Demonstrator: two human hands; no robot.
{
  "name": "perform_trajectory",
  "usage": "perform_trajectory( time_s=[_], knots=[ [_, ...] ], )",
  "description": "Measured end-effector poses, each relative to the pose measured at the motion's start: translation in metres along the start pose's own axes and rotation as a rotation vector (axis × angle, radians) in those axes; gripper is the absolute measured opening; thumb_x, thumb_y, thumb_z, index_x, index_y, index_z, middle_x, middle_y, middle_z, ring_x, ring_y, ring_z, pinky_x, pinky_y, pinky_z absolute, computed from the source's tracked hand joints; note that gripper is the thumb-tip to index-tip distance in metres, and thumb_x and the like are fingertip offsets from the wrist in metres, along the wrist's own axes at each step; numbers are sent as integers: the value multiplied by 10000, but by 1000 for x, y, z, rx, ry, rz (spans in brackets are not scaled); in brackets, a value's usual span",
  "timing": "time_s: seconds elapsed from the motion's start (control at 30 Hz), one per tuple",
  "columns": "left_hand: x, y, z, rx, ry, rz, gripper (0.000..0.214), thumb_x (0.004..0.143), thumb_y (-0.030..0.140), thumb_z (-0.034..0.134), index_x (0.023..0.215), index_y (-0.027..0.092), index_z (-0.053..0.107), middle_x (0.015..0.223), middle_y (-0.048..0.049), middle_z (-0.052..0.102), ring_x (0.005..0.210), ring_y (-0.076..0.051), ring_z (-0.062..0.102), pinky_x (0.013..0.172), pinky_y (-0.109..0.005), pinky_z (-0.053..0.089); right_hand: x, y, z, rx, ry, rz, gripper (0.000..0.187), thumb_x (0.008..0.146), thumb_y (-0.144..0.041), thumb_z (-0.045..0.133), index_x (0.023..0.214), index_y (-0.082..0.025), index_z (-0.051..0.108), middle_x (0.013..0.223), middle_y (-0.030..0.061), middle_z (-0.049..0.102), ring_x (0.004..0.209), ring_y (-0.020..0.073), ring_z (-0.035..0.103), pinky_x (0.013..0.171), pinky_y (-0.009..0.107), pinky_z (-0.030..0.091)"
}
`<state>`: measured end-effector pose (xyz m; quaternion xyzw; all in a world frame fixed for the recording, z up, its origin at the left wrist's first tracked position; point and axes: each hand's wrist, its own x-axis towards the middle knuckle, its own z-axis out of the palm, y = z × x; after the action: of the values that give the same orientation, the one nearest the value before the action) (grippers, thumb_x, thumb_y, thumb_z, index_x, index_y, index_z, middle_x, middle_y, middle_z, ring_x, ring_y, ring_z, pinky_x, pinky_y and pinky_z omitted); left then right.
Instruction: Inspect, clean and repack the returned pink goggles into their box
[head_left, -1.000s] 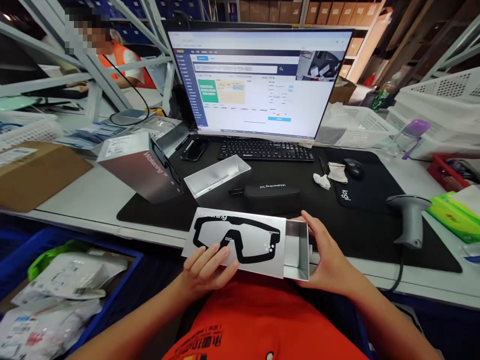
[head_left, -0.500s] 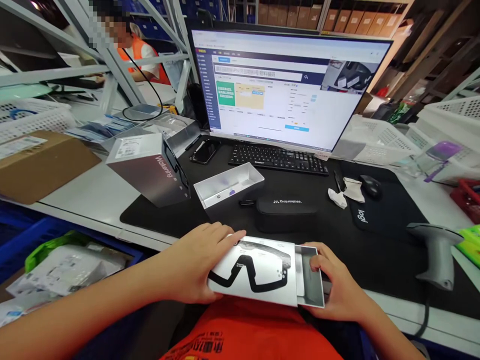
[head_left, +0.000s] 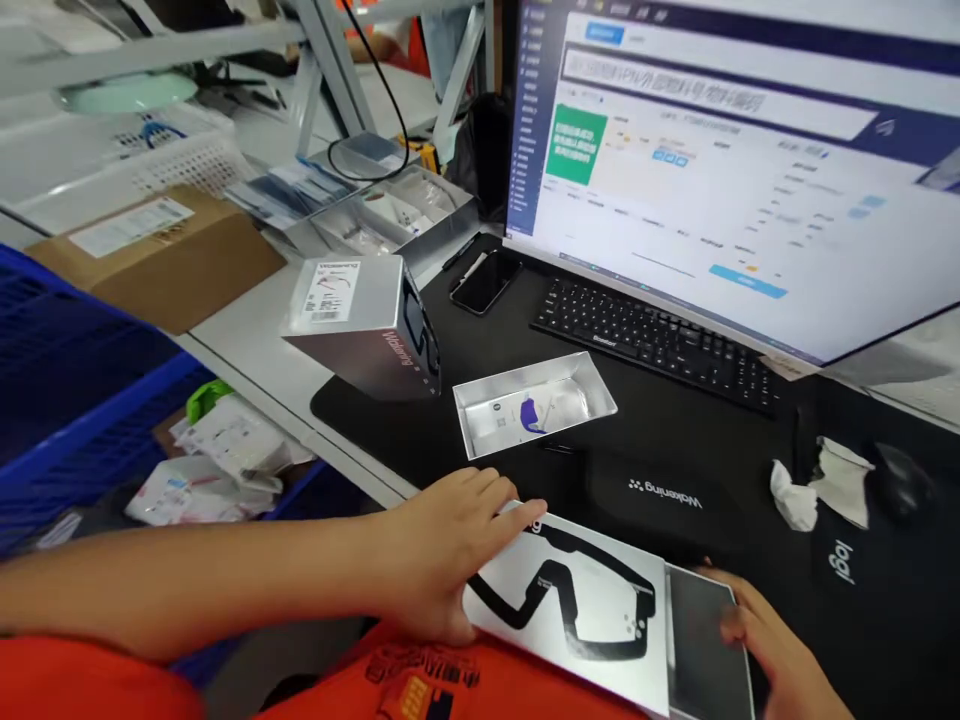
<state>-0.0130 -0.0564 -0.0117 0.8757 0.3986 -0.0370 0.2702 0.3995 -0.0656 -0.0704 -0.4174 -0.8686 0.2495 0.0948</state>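
Note:
My left hand [head_left: 457, 550] grips the left end of a white box sleeve [head_left: 600, 625] printed with black goggle-like eyewear. At the sleeve's right end my right hand [head_left: 765, 630] holds an inner tray [head_left: 709, 640], thumb on top and the other fingers partly hidden. The tray sticks partly out of the sleeve and shows a dark grey inside. Just beyond lies a black case marked Wakening [head_left: 664, 495]. An open silver-white box part [head_left: 536, 405] rests on the mat, with a small leaflet bearing a purple picture inside.
To the left stands a larger grey Wakening box [head_left: 360, 320] near a brown carton [head_left: 157, 255]. A phone [head_left: 486, 282], keyboard [head_left: 652, 345], monitor [head_left: 712, 170] and mouse [head_left: 904, 480] are behind. Crumpled paper [head_left: 793, 497] lies at right. Blue bins with parcels [head_left: 232, 440] sit below the table edge.
The view has swung left and come closer, so the scanner is out of frame. The tray shows further out of the sleeve on the right. Both hands keep their hold.

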Motion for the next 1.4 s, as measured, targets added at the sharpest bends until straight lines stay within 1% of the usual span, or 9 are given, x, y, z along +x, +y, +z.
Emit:
perform_trajectory(
  time_s=[0.3,0.63,0.8,0.87,0.97,1.07,1.17,1.23,1.4],
  knots=[
    [-15,15,25,-79,112,-30,1038,631,374,818,1514,134,329,1353,-195,534,1178,-341,510,1049,-477,404,-17,2,-7,57,-91,99,307,687,-384,817,828,-208,610,1414,179,582,1360,342,546,1064,391,535],
    [-22,18,23,-128,201,-73,940,699,427,813,1485,139,384,1362,-203,552,1176,-341,528,1024,-465,401,-4,-11,-28,79,-123,237,278,663,-333,777,810,-261,552,1467,115,562,1394,373,504,1108,506,509],
    [-14,13,22,-136,211,-119,1002,664,421,869,1489,127,385,1384,-229,538,1237,-368,511,1053,-483,400,11,-17,-62,-12,-238,208,319,654,-217,706,968,-239,655,1469,110,564,1435,368,453,1202,563,372],
    [-11,12,20,-139,224,-122,1045,615,377,910,1490,132,393,1374,-227,550,1257,-371,511,1108,-505,373,23,-25,-88,6,-275,176,277,690,-220,690,960,-280,697,1392,88,631,1346,359,558,1136,558,461],
    [-9,13,17,-160,242,-137,1090,570,318,937,1502,164,394,1395,-215,549,1288,-379,510,1162,-535,339,69,-54,-125,120,-237,197,131,828,-309,634,928,-290,717,1145,95,748,1067,313,723,925,498,609],
    [-12,13,18,-189,247,-142,1007,633,244,880,1512,176,393,1435,-223,529,1321,-384,500,1176,-558,336,150,-96,-129,224,-237,336,298,963,-376,491,1070,-195,702,1108,121,749,1054,256,721,957,432,588],
    [-20,11,21,-219,310,-120,817,771,321,786,1489,154,431,1475,-249,493,1376,-391,458,1186,-583,331,241,-126,-90,196,-327,367,256,945,-318,579,1124,-186,706,1224,106,718,1133,226,682,1029,355,533],
    [-26,10,21,-260,425,-158,729,847,459,717,1462,160,463,1506,-244,463,1413,-394,419,1190,-606,324,289,-132,-55,114,-391,451,302,910,-319,678,1154,-143,684,1276,137,675,1186,256,640,1061,428,504],
    [-25,8,10,-499,706,-618,505,965,345,551,1429,156,489,1585,-219,332,1488,-375,331,1204,-609,321,341,-127,-6,-32,-548,664,406,958,-394,635,1297,-174,596,1317,105,608,1139,234,625,958,467,555]
  ],
)
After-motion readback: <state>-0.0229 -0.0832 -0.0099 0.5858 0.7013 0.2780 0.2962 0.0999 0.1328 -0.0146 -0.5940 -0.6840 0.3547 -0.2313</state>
